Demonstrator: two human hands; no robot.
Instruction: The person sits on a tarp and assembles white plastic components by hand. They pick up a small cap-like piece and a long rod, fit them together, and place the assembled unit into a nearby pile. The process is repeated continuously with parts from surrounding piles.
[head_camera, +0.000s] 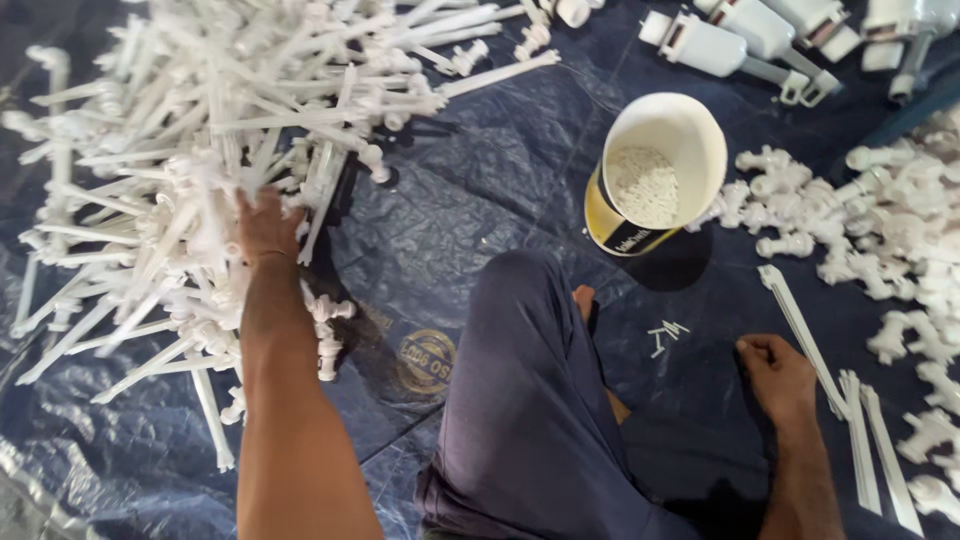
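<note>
White plastic rods (200, 150) lie heaped in a big tangle at about ten o'clock from your knee, on the dark blue tarp (480, 180), and your left hand (262, 228) is pushed into the near edge of that heap. Your left forearm runs straight up from six o'clock toward twelve, fingers buried among the pieces, so you cannot tell whether they are closed on one. The rods cross every way, though many have their long axes slanting from seven o'clock up to one o'clock. Your right hand (778, 375) rests at four o'clock, knuckles down on the tarp, fingers curled loosely inward and holding nothing visible, just beside a few flat white strips (860, 430) that run from eleven to five o'clock. A paper cup (655, 175) of white bits stands at one o'clock.
</note>
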